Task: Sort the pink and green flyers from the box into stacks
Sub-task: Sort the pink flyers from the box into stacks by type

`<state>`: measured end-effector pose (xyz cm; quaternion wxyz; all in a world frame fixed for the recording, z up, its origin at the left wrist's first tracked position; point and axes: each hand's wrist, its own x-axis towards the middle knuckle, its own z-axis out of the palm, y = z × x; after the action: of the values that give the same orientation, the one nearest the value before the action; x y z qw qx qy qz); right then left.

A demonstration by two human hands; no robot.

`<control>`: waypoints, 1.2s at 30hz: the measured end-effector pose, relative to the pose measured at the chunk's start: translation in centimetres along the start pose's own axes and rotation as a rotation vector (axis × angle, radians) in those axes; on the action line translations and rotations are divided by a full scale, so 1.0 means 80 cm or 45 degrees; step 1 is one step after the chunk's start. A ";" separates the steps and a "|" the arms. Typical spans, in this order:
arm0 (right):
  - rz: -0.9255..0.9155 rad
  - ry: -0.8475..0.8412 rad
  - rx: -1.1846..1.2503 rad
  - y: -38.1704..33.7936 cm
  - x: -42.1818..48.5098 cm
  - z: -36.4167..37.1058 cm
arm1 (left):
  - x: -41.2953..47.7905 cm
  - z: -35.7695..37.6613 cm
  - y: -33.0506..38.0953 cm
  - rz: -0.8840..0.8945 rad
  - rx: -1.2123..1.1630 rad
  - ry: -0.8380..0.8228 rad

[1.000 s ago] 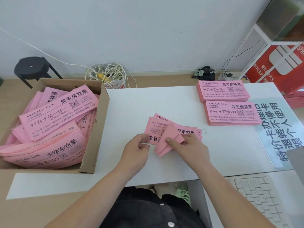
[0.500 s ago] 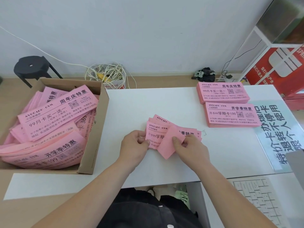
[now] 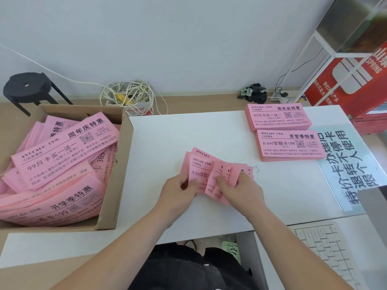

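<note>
A bundle of pink flyers (image 3: 202,167) lies fanned at the middle of the white table (image 3: 188,130). My left hand (image 3: 181,188) pinches its left end. My right hand (image 3: 240,188) grips the right part, thumb on top, with several sheets spread apart. A cardboard box (image 3: 116,174) on the left is heaped with loose pink flyers (image 3: 62,151). Two neat pink stacks sit at the back right: the far stack (image 3: 277,118) and the near stack (image 3: 290,145). No green flyer shows.
A light blue printed sign (image 3: 351,166) lies on the table's right side. A white keyboard (image 3: 326,254) sits at the lower right. Behind the table are a black stool (image 3: 27,88), a tangle of white cable (image 3: 129,95) and a red-and-white display stand (image 3: 356,74).
The folded-over sheet under my right hand has come down flatter onto the bundle. My right thumb has slid left, fanning out more printed faces. My left hand keeps its pinch.
</note>
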<state>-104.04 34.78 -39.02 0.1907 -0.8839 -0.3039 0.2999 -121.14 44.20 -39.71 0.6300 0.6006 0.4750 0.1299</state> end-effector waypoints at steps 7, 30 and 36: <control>0.080 -0.021 0.180 -0.018 -0.015 -0.001 | 0.016 -0.004 -0.008 0.013 0.018 0.063; 0.227 -0.084 0.410 -0.021 -0.009 -0.008 | 0.020 0.010 0.007 0.008 0.020 -0.039; 0.206 0.035 0.258 -0.018 -0.003 -0.007 | 0.009 -0.004 0.017 0.049 -0.085 -0.116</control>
<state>-104.43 35.57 -37.73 0.2584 -0.8858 -0.1970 0.3313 -120.46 45.22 -38.76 0.6680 0.5936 0.4295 0.1301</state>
